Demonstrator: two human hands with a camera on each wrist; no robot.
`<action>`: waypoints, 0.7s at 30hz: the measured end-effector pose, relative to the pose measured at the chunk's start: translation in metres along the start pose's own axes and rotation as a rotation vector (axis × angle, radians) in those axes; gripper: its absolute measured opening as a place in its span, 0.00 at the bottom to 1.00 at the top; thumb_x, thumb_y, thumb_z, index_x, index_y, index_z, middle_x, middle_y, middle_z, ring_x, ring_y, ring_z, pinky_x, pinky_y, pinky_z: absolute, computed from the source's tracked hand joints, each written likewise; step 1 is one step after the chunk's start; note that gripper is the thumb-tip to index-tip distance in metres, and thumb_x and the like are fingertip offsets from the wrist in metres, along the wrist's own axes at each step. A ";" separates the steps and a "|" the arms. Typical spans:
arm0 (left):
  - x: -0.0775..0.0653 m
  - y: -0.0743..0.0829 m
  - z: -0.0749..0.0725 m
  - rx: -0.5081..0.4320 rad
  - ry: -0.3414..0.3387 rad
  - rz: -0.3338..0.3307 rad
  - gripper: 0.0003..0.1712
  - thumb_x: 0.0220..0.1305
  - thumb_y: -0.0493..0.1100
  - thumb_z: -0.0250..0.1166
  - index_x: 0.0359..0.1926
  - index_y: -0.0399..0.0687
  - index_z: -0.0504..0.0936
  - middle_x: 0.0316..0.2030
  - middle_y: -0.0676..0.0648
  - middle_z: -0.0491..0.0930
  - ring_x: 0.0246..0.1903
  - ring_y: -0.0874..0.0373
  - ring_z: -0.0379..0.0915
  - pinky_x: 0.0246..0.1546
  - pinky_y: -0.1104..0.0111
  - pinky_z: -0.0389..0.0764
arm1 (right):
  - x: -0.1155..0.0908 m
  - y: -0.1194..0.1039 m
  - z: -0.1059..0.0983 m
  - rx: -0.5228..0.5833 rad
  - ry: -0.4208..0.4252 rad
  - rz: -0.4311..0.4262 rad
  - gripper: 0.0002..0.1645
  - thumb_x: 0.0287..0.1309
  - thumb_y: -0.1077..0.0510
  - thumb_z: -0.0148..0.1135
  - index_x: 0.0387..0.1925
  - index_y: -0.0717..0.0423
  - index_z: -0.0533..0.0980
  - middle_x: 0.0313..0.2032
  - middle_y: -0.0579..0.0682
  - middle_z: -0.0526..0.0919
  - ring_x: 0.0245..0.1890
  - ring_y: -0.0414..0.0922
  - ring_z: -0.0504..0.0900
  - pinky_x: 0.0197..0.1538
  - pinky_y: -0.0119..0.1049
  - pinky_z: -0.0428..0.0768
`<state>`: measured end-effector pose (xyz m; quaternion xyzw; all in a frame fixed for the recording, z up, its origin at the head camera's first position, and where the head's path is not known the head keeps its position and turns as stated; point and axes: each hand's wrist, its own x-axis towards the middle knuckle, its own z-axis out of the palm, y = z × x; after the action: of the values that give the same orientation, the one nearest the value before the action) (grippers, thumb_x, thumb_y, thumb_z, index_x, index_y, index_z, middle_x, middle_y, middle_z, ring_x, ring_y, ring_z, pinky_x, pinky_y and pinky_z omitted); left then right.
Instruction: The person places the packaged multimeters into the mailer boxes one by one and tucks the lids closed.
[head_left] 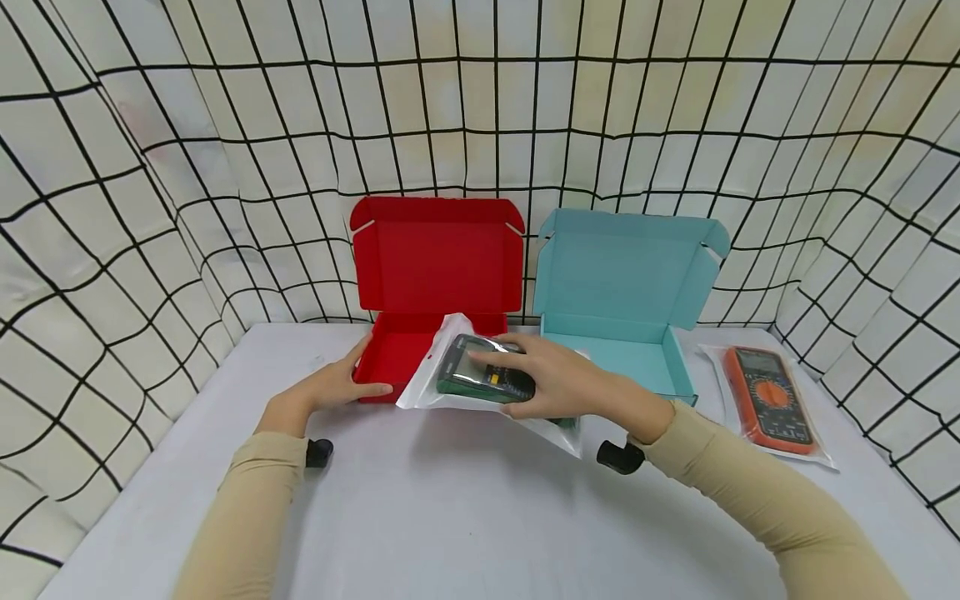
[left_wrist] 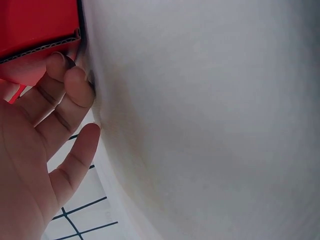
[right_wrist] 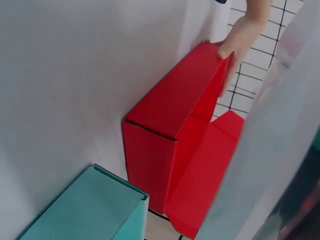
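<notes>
My right hand (head_left: 555,375) holds a dark multimeter with green edges (head_left: 476,371), sealed in a clear plastic bag (head_left: 427,390), over the front right of an open red box (head_left: 386,333). The bagged meter is tilted and hides part of that box. In the right wrist view the bag (right_wrist: 265,125) blurs close to the camera. At the red box's front left corner, my left hand (head_left: 330,387) grips the side wall, thumb toward the front rim and fingers along the outside. The left wrist view shows these bent fingers (left_wrist: 77,92) against the red cardboard (left_wrist: 37,25).
Right of the red box stands an open light-blue box (head_left: 618,325), its lid raised. An orange multimeter in a clear bag (head_left: 771,400) lies at the table's right. Black-lined white netting or cloth (head_left: 480,100) surrounds the white table (head_left: 465,517).
</notes>
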<state>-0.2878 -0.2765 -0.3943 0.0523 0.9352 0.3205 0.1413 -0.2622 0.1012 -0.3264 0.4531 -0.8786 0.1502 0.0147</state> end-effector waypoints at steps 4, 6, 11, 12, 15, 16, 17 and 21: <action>0.001 -0.002 0.001 0.008 0.003 0.003 0.69 0.60 0.67 0.69 0.82 0.49 0.31 0.75 0.28 0.51 0.68 0.29 0.53 0.61 0.38 0.71 | 0.013 0.005 0.005 0.002 -0.009 0.011 0.47 0.56 0.45 0.71 0.76 0.36 0.66 0.72 0.57 0.66 0.65 0.54 0.70 0.57 0.50 0.81; 0.002 -0.002 0.001 0.008 0.004 0.007 0.69 0.61 0.67 0.69 0.82 0.50 0.31 0.75 0.28 0.51 0.69 0.29 0.53 0.62 0.38 0.71 | 0.019 0.007 0.007 0.004 -0.020 0.026 0.47 0.56 0.45 0.71 0.77 0.34 0.65 0.72 0.56 0.66 0.65 0.53 0.70 0.56 0.49 0.81; 0.006 -0.003 -0.001 0.006 0.007 0.023 0.67 0.61 0.64 0.69 0.83 0.51 0.32 0.74 0.29 0.54 0.68 0.30 0.54 0.62 0.38 0.70 | 0.034 0.010 0.007 -0.005 -0.020 0.035 0.48 0.56 0.46 0.71 0.77 0.35 0.64 0.73 0.56 0.64 0.65 0.53 0.69 0.57 0.49 0.81; 0.006 -0.003 -0.001 0.008 0.006 0.023 0.67 0.61 0.64 0.69 0.83 0.51 0.32 0.74 0.28 0.53 0.68 0.30 0.54 0.62 0.37 0.70 | 0.037 0.010 0.007 -0.009 -0.018 0.033 0.48 0.56 0.45 0.71 0.77 0.35 0.64 0.73 0.56 0.64 0.65 0.53 0.69 0.57 0.49 0.81; 0.005 -0.004 0.000 0.001 0.000 0.016 0.69 0.60 0.65 0.70 0.82 0.51 0.31 0.75 0.28 0.51 0.69 0.28 0.52 0.62 0.36 0.69 | 0.047 0.011 0.007 -0.023 -0.025 0.037 0.49 0.55 0.44 0.71 0.78 0.34 0.63 0.73 0.55 0.64 0.65 0.51 0.69 0.57 0.48 0.80; 0.004 -0.003 0.000 -0.002 -0.003 0.018 0.69 0.60 0.65 0.70 0.82 0.50 0.31 0.75 0.28 0.50 0.70 0.28 0.52 0.62 0.36 0.69 | 0.050 0.011 0.008 -0.032 -0.028 0.036 0.49 0.55 0.44 0.71 0.78 0.34 0.63 0.73 0.55 0.64 0.64 0.51 0.69 0.57 0.48 0.80; 0.003 -0.003 0.000 -0.004 -0.006 0.020 0.69 0.60 0.65 0.70 0.82 0.50 0.31 0.75 0.27 0.49 0.70 0.27 0.51 0.62 0.36 0.69 | 0.053 0.011 0.008 -0.041 -0.030 0.033 0.49 0.55 0.44 0.72 0.78 0.34 0.63 0.73 0.55 0.64 0.64 0.51 0.69 0.57 0.48 0.80; 0.002 -0.002 -0.001 -0.004 -0.002 0.036 0.69 0.60 0.64 0.70 0.82 0.49 0.31 0.75 0.27 0.50 0.70 0.27 0.52 0.62 0.35 0.68 | 0.066 0.014 0.009 -0.065 -0.029 0.010 0.50 0.54 0.43 0.72 0.78 0.34 0.63 0.73 0.55 0.65 0.64 0.50 0.69 0.58 0.48 0.79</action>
<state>-0.2897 -0.2782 -0.3951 0.0691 0.9333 0.3249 0.1364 -0.3111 0.0538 -0.3272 0.4502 -0.8853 0.1149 0.0158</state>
